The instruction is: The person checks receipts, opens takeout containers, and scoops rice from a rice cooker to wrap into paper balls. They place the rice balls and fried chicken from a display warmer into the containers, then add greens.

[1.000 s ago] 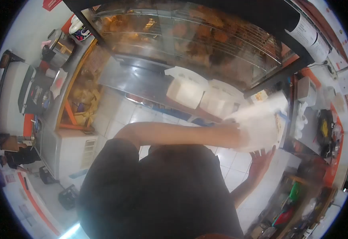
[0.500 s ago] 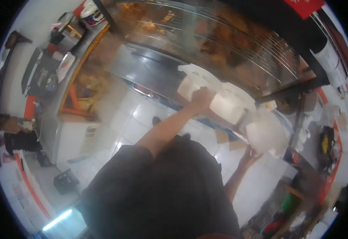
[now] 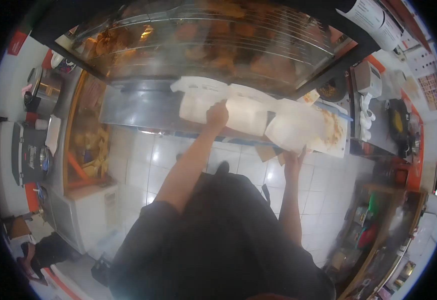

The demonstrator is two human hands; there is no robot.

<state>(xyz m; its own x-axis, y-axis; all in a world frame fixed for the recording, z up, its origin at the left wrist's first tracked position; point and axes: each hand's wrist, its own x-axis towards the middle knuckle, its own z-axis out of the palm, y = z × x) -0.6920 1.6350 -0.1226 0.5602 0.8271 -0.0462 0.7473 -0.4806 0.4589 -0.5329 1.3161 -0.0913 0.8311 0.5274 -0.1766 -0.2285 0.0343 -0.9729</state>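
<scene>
Open white boxes stand side by side on the steel counter: a left box (image 3: 193, 107) and a middle box (image 3: 248, 112). My left hand (image 3: 218, 114) is curled at the inner edge of the left box, near the middle one; what its fingers grip is hidden. My right hand (image 3: 293, 159) pinches the near edge of a third white box (image 3: 293, 125), which is slightly tilted beside the middle one. Right of it lies a white board (image 3: 336, 134) with brown crumbs or stains.
Behind the counter (image 3: 138, 107) is a glass display case (image 3: 203, 45) with browned food on racks. A blue-handled tool (image 3: 336, 111) lies at the right. Shelves (image 3: 363, 230) stand lower right. Part of another person (image 3: 48, 252) shows lower left.
The view has turned. My right hand has brought the third white box left, up beside the middle box, uncovering the stained board. My left hand stays at the left box.
</scene>
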